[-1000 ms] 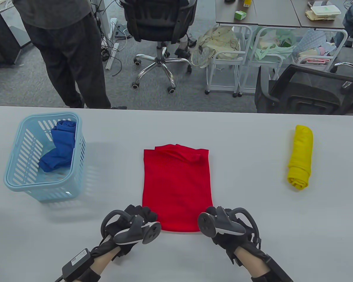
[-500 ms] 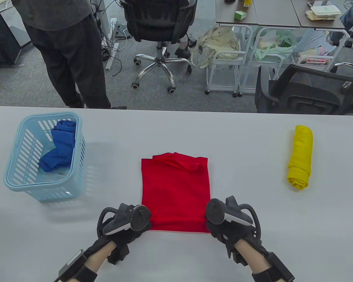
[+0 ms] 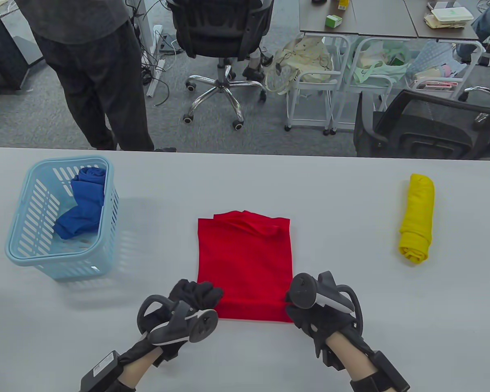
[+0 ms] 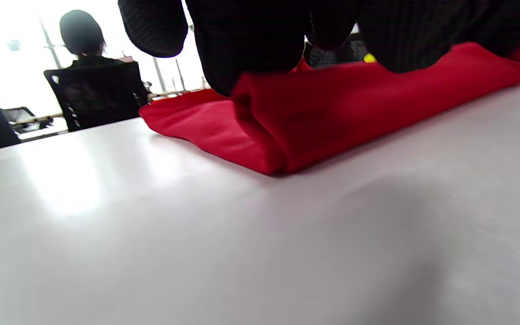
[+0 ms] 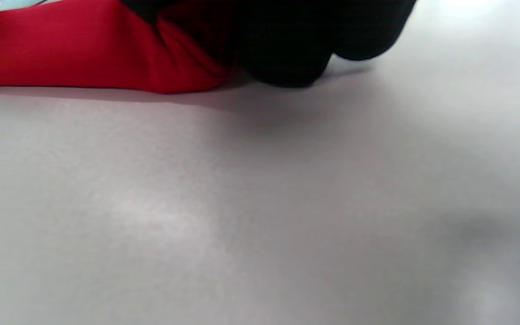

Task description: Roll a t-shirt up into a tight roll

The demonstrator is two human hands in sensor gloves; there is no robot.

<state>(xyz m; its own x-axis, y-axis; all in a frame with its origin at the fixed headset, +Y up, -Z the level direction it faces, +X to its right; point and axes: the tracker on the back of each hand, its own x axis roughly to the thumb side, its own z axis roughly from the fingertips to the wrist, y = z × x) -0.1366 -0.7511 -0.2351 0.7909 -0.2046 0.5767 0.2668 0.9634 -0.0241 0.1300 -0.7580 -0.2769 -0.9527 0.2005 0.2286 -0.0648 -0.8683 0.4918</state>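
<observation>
Your red t-shirt point(image 3: 245, 261) runs lengthwise away from you; left hand point(image 3: 188, 304) and right hand point(image 3: 314, 310) flank its near hem, fingers point(image 4: 251, 40) clamped on that first turned fold.

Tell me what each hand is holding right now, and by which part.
Both hold the red t-shirt at its near, partly rolled edge: the left hand grips the left end, the right hand the right end.

Right wrist: gloved fingers point(image 5: 287, 49) on shirt edge.
Red shirt point(image 5: 75, 54) lies rolled on grey table point(image 5: 260, 203).
</observation>
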